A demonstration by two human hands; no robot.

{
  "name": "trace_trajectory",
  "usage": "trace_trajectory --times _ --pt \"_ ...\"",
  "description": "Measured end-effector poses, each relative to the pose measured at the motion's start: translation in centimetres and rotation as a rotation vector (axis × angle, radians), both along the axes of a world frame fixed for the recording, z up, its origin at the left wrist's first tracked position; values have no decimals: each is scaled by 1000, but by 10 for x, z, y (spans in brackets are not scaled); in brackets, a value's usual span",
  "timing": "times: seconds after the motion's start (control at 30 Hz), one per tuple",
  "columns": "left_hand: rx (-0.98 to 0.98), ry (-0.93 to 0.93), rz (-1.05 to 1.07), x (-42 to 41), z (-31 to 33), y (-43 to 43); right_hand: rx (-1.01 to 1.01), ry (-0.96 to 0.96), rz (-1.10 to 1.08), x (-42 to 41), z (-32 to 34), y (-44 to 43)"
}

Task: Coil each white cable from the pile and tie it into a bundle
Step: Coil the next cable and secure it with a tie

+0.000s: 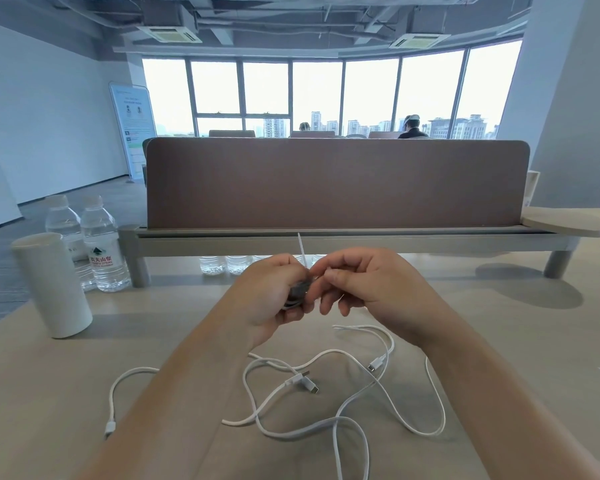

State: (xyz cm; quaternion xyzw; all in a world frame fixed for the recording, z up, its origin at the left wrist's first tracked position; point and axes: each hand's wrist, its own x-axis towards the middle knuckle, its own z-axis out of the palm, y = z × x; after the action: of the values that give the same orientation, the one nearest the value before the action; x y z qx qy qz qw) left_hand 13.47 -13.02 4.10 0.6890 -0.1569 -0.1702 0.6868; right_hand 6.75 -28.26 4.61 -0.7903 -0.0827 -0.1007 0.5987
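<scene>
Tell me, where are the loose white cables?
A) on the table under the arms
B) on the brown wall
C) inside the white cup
A: the loose white cables lie on the table, below the left hand gripping a coiled cable and the right hand pinching a tie.

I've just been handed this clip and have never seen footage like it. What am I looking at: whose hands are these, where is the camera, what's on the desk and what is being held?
There is no machine here. A person works with bare hands, and the single picture comes from a wide-angle camera worn on their head, looking forward and down. The left hand grips a small coil of cable. The right hand appears to pinch a thin white tie that sticks up from the coil. Below the hands, loose white cables lie tangled on the desk. At the left stand a white cylinder and water bottles. A brown divider runs across the back.
</scene>
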Motion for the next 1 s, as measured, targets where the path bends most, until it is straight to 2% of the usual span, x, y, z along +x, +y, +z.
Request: trace_trajectory --times 0.33,0.5,0.63,1.0 --pt "-53 -18 101 1 -2 -5 23 -90 -226 12 -8 15" --pt "-70 -1 113 4 -5 -6 -203 -144 -360 14 -12 23" --pt "-96 12 110 4 -6 -6 -252 -180 -412 12 -13 26" --pt "-99 19 102 3 -7 -7 76 -167 -376 12 -13 28"
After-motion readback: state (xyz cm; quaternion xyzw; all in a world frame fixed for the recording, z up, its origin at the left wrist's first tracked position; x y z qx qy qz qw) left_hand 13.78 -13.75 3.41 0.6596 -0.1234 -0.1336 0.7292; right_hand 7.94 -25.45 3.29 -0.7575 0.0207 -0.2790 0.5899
